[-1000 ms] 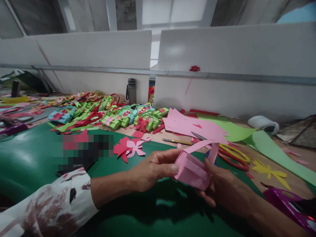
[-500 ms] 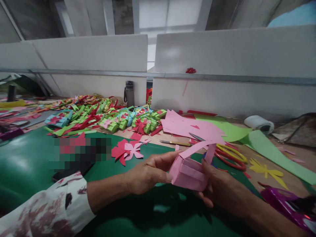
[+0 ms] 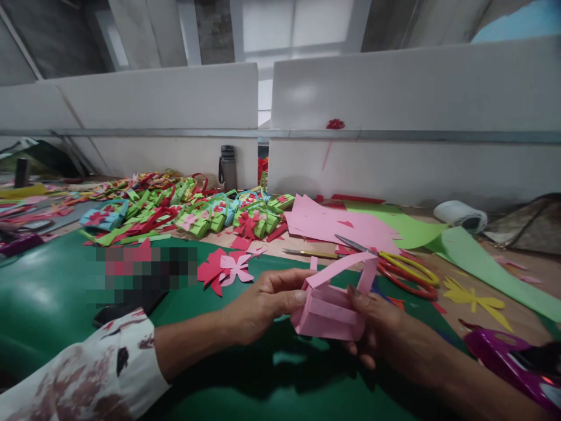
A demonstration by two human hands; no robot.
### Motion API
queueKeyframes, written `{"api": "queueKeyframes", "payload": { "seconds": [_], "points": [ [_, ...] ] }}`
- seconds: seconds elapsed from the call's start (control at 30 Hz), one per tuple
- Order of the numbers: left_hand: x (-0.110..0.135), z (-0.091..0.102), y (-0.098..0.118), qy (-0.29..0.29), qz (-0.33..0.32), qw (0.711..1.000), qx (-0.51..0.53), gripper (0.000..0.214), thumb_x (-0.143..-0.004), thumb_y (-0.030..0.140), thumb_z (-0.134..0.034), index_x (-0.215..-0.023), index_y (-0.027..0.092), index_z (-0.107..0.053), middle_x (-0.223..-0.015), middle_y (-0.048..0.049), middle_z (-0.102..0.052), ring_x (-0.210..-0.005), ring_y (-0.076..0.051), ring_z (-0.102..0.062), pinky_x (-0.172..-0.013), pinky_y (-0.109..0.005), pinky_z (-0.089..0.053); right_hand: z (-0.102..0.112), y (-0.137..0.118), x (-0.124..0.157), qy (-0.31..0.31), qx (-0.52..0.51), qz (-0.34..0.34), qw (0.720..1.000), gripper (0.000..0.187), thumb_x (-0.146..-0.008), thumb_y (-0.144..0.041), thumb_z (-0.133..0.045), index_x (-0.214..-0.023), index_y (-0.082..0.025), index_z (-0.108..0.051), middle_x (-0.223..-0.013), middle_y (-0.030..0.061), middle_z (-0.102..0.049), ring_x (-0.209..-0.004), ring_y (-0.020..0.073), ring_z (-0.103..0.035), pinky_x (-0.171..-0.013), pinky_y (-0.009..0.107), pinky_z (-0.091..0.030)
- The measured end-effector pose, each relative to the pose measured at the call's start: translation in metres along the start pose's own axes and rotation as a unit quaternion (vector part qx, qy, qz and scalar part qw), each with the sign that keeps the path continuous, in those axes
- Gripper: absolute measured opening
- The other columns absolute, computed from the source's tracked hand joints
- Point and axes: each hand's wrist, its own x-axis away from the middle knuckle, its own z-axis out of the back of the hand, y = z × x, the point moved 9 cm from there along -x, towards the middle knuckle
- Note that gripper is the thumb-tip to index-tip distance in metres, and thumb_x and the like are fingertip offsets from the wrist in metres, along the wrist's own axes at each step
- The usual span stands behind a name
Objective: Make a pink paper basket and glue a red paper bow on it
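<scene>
White upright panels [image 3: 394, 93] close the rear of the view relayed to me. Before them runs a brown surface [image 3: 521, 286], its near part overlaid with a glossy green sheet [image 3: 44, 292]. At the back, left of centre, I note a heap of small folded-paper bags [image 3: 199, 225], mostly light green, with some blue ones and red strips among them. To its right lie pointed-edged pink paper sheets [image 3: 319, 219], partly over light green paper.

The left hand [image 3: 267, 307], below a white sleeve with dark reddish blotches [image 3: 83, 368], and the right hand [image 3: 381, 327] meet over the green sheet. Between them, near the centre, is the small pink folded-paper bag [image 3: 326, 324] with an arched strip handle, held above the surface. I see the left fingers pinching its left end; the right fingers close about its right end, thumb uppermost (the undersides are partly hidden from me).

A dark grey bottle [image 3: 228, 169] stands behind the heap. Scissors with yellow and red handle loops [image 3: 397, 257] lie behind the right hand. Smaller still: a yellow winged paper cut-out [image 3: 474, 301] at right, and a pink petalled cut-out [image 3: 236, 269] overlapping red ones at left.
</scene>
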Motion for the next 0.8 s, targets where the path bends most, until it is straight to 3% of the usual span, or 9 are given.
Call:
{"api": "queueKeyframes", "payload": {
  "seconds": [0.13, 0.3, 0.43, 0.57, 0.8],
  "points": [
    [-0.003, 0.013, -0.003, 0.059, -0.003, 0.998, 0.004, 0.031, -0.078, 0.027, -0.068, -0.108, 0.02, -0.068, -0.099, -0.0067, -0.068, -0.08, -0.014, -0.061, -0.071, -0.023, -0.044, 0.004, -0.001, 0.003, 0.034, -0.007, -0.007, 0.999, 0.045, -0.077, -0.055, -0.062, -0.094, -0.013, -0.063, -0.055, 0.0009, -0.059, -0.045, 0.0099, -0.052, -0.035, 0.016, -0.04],
    [-0.003, 0.023, -0.007, 0.121, 0.024, 0.992, 0.022, 0.028, -0.072, 0.025, -0.072, -0.099, 0.022, -0.07, -0.093, -0.0045, -0.068, -0.074, -0.014, -0.061, -0.065, -0.025, -0.048, 0.014, -0.004, 0.004, 0.091, 0.034, -0.001, 0.995, 0.041, -0.079, -0.056, -0.059, -0.079, -0.015, -0.061, -0.051, -0.0005, -0.056, -0.041, 0.0086, -0.049, -0.034, 0.017, -0.039],
    [-0.003, 0.016, -0.004, 0.096, 0.018, 0.995, 0.024, 0.04, -0.073, 0.023, -0.067, -0.113, 0.023, -0.063, -0.101, -0.0061, -0.065, -0.082, -0.017, -0.061, -0.068, -0.03, -0.052, 0.023, -0.007, 0.003, 0.133, 0.074, 0.024, 0.988, 0.04, -0.079, -0.057, -0.058, -0.078, -0.017, -0.061, -0.05, -0.0013, -0.056, -0.038, 0.0078, -0.046, -0.034, 0.018, -0.039],
    [-0.002, 0.014, -0.005, 0.113, 0.013, 0.993, -0.026, 0.04, -0.079, 0.028, -0.063, -0.119, 0.027, -0.057, -0.107, -0.0047, -0.06, -0.083, -0.015, -0.058, -0.063, -0.024, -0.051, 0.026, -0.01, 0.002, 0.152, 0.115, 0.049, 0.98, 0.036, -0.078, -0.052, -0.061, -0.074, -0.017, -0.06, -0.051, -0.0015, -0.056, -0.039, 0.0079, -0.047, -0.035, 0.017, -0.037],
    [-0.009, 0.015, -0.023, 0.189, 0.082, 0.975, -0.087, 0.041, -0.081, 0.051, -0.056, -0.097, 0.014, -0.058, -0.074, -0.0053, -0.061, -0.06, -0.015, -0.058, -0.041, -0.018, -0.04, 0.022, -0.022, 0.003, 0.145, 0.228, 0.115, 0.956, 0.041, -0.077, -0.056, -0.059, -0.066, -0.017, -0.057, -0.05, -0.0021, -0.053, -0.037, 0.0089, -0.043, -0.036, 0.021, -0.034]
  ]
}}
